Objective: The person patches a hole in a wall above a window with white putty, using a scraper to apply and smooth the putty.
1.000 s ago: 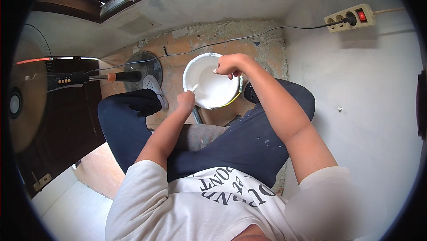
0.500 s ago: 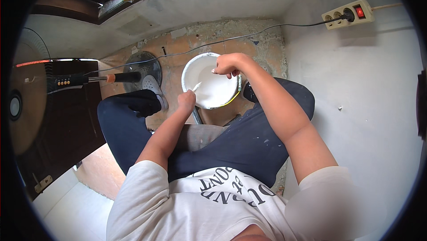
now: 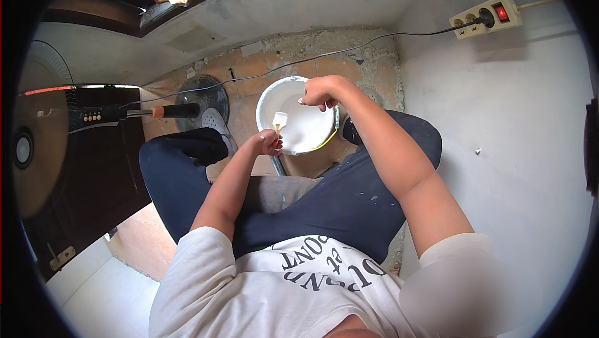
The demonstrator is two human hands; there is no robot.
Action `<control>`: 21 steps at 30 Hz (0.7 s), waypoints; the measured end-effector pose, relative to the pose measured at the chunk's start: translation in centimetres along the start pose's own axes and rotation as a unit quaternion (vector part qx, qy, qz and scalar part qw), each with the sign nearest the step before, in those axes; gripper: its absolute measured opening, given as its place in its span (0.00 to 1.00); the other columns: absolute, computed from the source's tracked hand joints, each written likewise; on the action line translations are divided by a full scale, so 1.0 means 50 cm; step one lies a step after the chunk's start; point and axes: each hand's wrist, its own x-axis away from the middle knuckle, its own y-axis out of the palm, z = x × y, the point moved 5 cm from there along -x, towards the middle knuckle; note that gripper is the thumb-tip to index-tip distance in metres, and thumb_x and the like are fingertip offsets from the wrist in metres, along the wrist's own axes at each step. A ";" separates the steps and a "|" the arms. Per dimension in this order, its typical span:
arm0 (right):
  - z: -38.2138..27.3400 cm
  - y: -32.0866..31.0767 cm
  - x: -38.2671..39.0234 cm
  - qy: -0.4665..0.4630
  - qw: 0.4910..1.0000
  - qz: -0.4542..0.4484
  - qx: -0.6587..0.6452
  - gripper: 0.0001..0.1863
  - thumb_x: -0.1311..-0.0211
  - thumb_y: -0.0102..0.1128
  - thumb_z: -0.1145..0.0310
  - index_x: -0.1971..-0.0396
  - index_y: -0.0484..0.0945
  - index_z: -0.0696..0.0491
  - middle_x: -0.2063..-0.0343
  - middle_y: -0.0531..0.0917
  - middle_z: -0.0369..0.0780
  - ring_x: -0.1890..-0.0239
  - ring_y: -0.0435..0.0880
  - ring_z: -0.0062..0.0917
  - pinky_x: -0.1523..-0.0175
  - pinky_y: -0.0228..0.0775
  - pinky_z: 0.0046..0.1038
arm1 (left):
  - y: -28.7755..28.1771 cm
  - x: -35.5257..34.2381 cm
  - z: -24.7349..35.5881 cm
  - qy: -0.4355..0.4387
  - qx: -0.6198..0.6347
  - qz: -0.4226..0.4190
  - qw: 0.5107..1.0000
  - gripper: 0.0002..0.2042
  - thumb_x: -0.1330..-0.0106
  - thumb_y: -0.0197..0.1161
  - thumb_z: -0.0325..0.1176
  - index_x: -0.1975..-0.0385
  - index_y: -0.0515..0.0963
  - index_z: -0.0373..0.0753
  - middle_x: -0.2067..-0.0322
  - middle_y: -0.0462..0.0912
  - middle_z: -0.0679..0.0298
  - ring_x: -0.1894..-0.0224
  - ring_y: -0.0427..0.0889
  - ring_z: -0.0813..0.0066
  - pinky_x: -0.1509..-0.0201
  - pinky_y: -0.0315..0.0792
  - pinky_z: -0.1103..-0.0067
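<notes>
A white bucket (image 3: 261, 108) with a yellow handle stands on the floor between my feet, holding a smooth white paste or paint. At its near left rim, my left hand (image 3: 268, 143) is closed round the yellowish handle of a small flat tool (image 3: 280, 120). The tool's white-coated head points up over the bucket; whether it is a brush or a putty knife does not show. Over the bucket's far right rim, my right hand (image 3: 321, 91) is closed with the wrist bent down. A small white bit shows at its fingertips, but what it holds is hidden.
A fan (image 3: 93, 114) lies or leans at the left with its round base (image 3: 215, 91) on the floor. Its dark cord (image 3: 274, 70) crosses beyond the bucket to a power strip (image 3: 486, 19) on the right wall. A window ledge (image 3: 193, 2) carries a small object.
My left hand has turned the tool from edge-on to its flat white side and shifted slightly nearer to me. My right hand has barely moved.
</notes>
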 end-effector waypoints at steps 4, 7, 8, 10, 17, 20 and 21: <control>0.003 0.004 -0.010 0.017 1.000 -0.001 0.022 0.19 0.42 0.47 0.57 0.65 0.78 0.58 0.74 0.84 0.41 0.75 0.80 0.28 0.67 0.75 0.31 | 0.019 0.025 0.012 -0.019 0.033 -0.050 0.998 0.07 0.32 0.44 0.30 0.68 0.70 0.42 0.81 0.69 0.70 0.77 0.69 0.78 0.69 0.67 0.77; 0.006 0.025 -0.023 0.066 0.997 -0.025 0.022 0.19 0.43 0.44 0.63 0.63 0.79 0.60 0.69 0.85 0.43 0.72 0.83 0.30 0.64 0.77 0.32 | 0.044 0.041 0.027 -0.014 0.073 -0.044 0.996 0.09 0.31 0.42 0.32 0.70 0.71 0.43 0.83 0.69 0.74 0.81 0.68 0.81 0.73 0.64 0.80; 0.006 0.041 -0.027 0.079 0.995 -0.066 -0.009 0.23 0.44 0.39 0.67 0.53 0.74 0.66 0.64 0.84 0.49 0.66 0.85 0.34 0.60 0.78 0.34 | 0.053 0.046 0.032 -0.014 0.099 -0.028 0.995 0.08 0.32 0.43 0.30 0.71 0.71 0.43 0.85 0.70 0.76 0.83 0.67 0.83 0.76 0.61 0.82; 0.000 0.065 -0.035 0.085 0.991 -0.091 -0.041 0.26 0.43 0.37 0.67 0.48 0.67 0.68 0.63 0.82 0.53 0.65 0.85 0.36 0.58 0.78 0.37 | 0.073 0.060 0.042 -0.001 0.135 -0.007 0.991 0.09 0.32 0.44 0.31 0.73 0.70 0.43 0.85 0.70 0.76 0.84 0.68 0.83 0.78 0.60 0.83; -0.025 0.109 -0.062 0.095 0.962 -0.155 -0.206 0.32 0.41 0.39 0.66 0.39 0.52 0.71 0.53 0.73 0.66 0.57 0.81 0.49 0.56 0.78 0.44 | 0.145 0.161 0.087 0.107 0.227 -0.030 0.968 0.12 0.28 0.45 0.35 0.73 0.70 0.39 0.80 0.74 0.66 0.76 0.77 0.76 0.72 0.77 0.78; -0.041 0.112 -0.071 0.010 0.960 -0.130 -0.248 0.19 0.44 0.45 0.70 0.57 0.74 0.66 0.64 0.80 0.55 0.71 0.83 0.39 0.67 0.81 0.41 | 0.176 0.220 0.100 0.154 0.181 -0.062 0.969 0.09 0.28 0.43 0.31 0.58 0.69 0.34 0.64 0.77 0.60 0.61 0.82 0.69 0.56 0.80 0.75; -0.047 0.112 -0.074 -0.003 0.960 -0.122 -0.254 0.19 0.44 0.45 0.70 0.57 0.74 0.66 0.64 0.80 0.55 0.71 0.83 0.39 0.67 0.81 0.41 | 0.181 0.236 0.101 0.157 0.181 -0.056 0.969 0.09 0.28 0.43 0.31 0.58 0.69 0.34 0.64 0.77 0.60 0.61 0.82 0.69 0.56 0.80 0.75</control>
